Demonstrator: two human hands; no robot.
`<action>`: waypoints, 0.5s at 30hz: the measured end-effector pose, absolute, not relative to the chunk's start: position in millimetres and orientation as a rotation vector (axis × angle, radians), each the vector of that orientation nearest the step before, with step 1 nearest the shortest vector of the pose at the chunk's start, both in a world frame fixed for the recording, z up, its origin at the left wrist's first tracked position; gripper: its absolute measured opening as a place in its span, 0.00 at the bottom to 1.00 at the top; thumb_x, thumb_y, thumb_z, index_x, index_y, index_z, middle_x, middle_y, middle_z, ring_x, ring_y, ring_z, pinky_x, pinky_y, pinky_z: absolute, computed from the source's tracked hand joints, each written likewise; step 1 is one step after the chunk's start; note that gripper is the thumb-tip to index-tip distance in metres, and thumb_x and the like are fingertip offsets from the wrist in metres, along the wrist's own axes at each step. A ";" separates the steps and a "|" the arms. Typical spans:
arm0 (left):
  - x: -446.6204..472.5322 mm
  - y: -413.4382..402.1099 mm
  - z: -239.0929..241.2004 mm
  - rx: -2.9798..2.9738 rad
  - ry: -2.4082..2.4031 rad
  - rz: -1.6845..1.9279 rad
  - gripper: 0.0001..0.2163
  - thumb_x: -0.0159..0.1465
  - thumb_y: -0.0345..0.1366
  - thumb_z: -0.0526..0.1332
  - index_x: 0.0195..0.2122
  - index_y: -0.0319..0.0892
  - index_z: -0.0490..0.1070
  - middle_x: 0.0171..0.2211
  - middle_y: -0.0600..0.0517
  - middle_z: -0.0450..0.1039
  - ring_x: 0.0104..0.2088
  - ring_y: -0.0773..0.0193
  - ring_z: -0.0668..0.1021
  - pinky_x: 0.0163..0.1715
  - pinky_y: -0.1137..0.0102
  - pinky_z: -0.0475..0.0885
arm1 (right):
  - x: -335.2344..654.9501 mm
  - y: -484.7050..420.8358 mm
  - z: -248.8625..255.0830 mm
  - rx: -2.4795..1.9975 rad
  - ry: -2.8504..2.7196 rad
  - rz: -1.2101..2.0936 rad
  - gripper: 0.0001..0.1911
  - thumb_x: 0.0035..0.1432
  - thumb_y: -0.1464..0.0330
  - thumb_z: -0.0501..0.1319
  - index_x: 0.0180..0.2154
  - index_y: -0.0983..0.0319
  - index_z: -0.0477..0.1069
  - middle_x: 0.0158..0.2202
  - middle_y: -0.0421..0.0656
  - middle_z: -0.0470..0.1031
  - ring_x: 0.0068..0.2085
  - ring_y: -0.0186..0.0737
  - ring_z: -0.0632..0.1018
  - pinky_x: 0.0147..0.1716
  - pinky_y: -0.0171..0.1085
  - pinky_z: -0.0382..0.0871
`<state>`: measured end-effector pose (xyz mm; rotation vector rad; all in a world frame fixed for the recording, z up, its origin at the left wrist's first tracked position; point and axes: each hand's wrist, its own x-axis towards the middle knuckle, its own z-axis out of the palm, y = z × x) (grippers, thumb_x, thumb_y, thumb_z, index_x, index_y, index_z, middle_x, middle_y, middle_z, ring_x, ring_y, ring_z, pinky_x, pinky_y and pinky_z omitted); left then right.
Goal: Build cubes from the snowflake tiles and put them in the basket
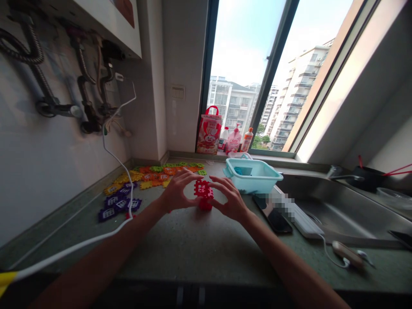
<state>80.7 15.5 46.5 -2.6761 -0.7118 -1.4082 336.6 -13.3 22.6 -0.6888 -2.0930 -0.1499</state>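
green countertop (199,253) — left hand (179,191) and right hand (232,201), loosely curled, hold red pieces (202,189).

Between the left hand (180,189) and the right hand (231,198) over the bench (206,253) are the joined blocks (206,203), with tiles (151,177) behind and to the left, a tub (254,183) behind and to the right, a phone (279,221) right of the right hand, a sink (347,208) farther right, and bottles (234,140) behind the tub.

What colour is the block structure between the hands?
The block structure is red, clearest in the head view.
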 end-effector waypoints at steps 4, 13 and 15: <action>90.2 6.0 43.8 -2.720 -0.693 -1.426 0.34 0.55 0.40 0.73 0.63 0.48 0.66 0.49 0.48 0.80 0.51 0.53 0.78 0.58 0.56 0.70 | 334.3 -19.2 28.1 -0.655 -2.194 -0.193 0.17 0.66 0.62 0.67 0.56 0.51 0.75 0.58 0.45 0.78 0.55 0.50 0.78 0.55 0.52 0.71; 74.2 30.4 41.0 -2.758 -0.873 -0.860 0.13 0.61 0.50 0.67 0.32 0.45 0.75 0.29 0.51 0.77 0.38 0.54 0.76 0.48 0.57 0.69 | 338.9 1.0 10.8 -0.830 -1.940 0.045 0.14 0.68 0.61 0.66 0.53 0.53 0.73 0.57 0.46 0.78 0.57 0.48 0.77 0.58 0.51 0.70; 73.0 34.0 37.2 -2.765 -0.875 -0.774 0.15 0.61 0.51 0.67 0.29 0.45 0.74 0.27 0.52 0.77 0.37 0.55 0.76 0.47 0.58 0.68 | 339.7 4.7 4.9 -0.854 -1.958 0.118 0.13 0.68 0.62 0.65 0.53 0.54 0.73 0.56 0.46 0.78 0.57 0.48 0.77 0.58 0.50 0.70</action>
